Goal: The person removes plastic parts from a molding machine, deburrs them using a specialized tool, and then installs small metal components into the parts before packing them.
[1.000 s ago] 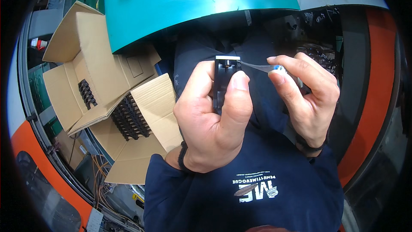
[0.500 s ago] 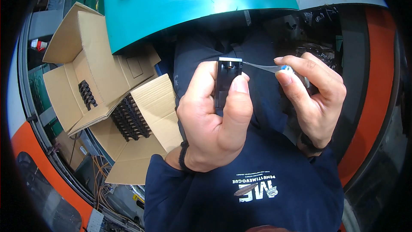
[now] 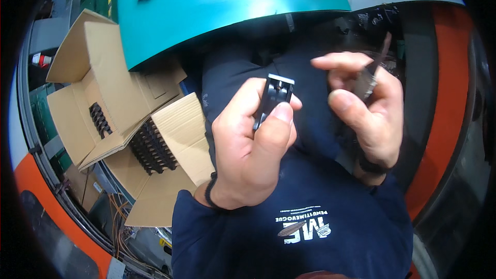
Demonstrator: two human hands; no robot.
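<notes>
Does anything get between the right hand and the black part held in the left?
Nothing visible blocks the upper end of the black part; only an open gap over the dark trousers separates it from the right hand. Lower down, the thumb and a fingertip of the left hand partly cover its right side.

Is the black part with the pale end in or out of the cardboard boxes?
Out: the left hand holds the black part in the air, to the right of the open cardboard boxes.
</notes>
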